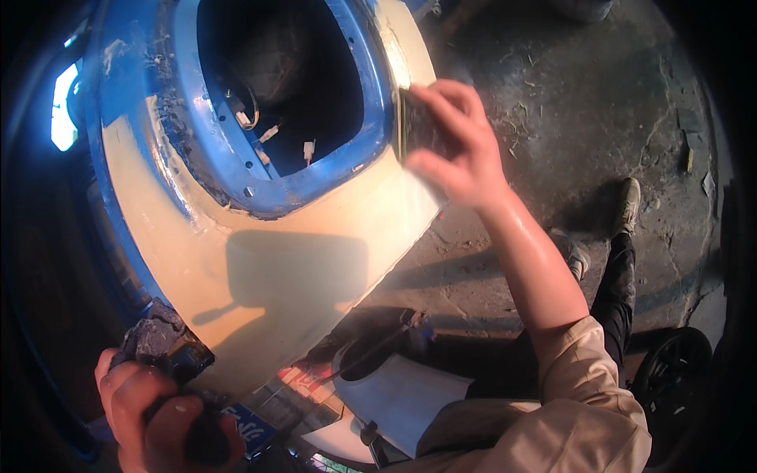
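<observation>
A vehicle body panel (315,213), blue with cream-coloured coated areas, fills the left and middle. It surrounds a rounded opening with a blue rim (303,183). At the panel's right edge, my right hand (471,146) pinches a thin flat spreader (402,126), seen nearly edge-on against the surface; the hand is slightly blurred. My left hand (150,410), at the lower left, is closed around a dark tool (193,359) carrying a lump of grey putty (154,335). How the fingers wrap the tool is partly hidden.
White connectors (308,150) and wires show inside the opening. Below the panel lie a pale curved part (406,394) and a blue plate (248,430). A black wheel (674,366) stands at the lower right. Another person's shoe (628,206) is on the stained floor (552,118).
</observation>
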`<state>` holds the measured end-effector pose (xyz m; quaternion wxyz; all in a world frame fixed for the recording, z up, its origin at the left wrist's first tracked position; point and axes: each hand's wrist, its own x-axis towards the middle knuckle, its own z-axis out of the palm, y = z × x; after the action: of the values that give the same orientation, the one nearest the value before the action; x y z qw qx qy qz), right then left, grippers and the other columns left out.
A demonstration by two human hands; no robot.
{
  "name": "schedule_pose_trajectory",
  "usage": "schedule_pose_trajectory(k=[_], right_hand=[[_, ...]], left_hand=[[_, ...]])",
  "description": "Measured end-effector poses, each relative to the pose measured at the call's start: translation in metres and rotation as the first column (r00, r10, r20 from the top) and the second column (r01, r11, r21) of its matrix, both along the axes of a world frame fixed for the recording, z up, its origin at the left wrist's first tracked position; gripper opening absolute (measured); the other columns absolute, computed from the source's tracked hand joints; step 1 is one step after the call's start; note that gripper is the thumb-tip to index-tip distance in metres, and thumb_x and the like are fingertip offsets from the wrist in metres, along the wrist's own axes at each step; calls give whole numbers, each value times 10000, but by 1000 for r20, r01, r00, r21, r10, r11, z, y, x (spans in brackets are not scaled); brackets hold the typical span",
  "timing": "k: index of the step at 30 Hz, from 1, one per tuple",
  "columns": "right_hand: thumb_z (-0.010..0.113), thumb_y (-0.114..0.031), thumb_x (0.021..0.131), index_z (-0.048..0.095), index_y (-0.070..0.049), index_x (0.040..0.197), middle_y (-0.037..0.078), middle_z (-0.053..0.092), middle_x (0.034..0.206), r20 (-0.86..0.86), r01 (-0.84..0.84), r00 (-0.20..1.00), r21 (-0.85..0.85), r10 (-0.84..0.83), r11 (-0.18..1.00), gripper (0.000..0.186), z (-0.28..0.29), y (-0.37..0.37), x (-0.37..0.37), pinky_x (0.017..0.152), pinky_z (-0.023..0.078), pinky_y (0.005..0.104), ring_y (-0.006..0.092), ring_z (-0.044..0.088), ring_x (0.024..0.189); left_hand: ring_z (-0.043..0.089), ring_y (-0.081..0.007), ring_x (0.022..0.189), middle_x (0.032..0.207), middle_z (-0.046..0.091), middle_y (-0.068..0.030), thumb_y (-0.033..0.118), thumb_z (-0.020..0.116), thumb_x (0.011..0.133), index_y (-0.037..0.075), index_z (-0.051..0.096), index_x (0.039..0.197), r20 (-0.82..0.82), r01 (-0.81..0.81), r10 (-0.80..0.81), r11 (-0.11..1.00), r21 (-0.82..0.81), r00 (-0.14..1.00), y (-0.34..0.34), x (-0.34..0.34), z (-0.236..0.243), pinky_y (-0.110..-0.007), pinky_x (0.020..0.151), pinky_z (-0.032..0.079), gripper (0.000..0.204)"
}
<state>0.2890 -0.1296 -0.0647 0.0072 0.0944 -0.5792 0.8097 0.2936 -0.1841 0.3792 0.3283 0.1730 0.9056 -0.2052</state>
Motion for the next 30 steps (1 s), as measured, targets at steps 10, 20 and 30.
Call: schedule_pose_trajectory(k=[10,20,30], right_hand=[[864,-486,766,671,-90,1351,142,564,1240,-156,-61,985,50,68,997,732,16,12,28,1020,435,444,301,527,1164],[843,-553,765,688,-67,1309,124,572,1212,-172,-68,982,71,79,995,746,46,23,68,997,431,448,306,536,1131],[844,-524,777,670,-67,1346,140,577,1220,-66,-20,998,71,25,997,751,37,17,54,1009,431,454,312,531,1156]], left_hand=[[568,-367,923,1023,537,-193,110,704,652,57,537,1024,21,-4,4,1000,-14,1000,-2,4,4,-606,906,434,412],[549,-330,882,1034,532,-179,84,696,636,53,531,1031,35,-35,33,998,48,999,-2,-2,3,-556,821,429,429],[548,-332,888,1041,525,-178,77,693,630,50,523,1008,39,8,-9,1000,24,999,1,-4,1,-552,820,431,416]])
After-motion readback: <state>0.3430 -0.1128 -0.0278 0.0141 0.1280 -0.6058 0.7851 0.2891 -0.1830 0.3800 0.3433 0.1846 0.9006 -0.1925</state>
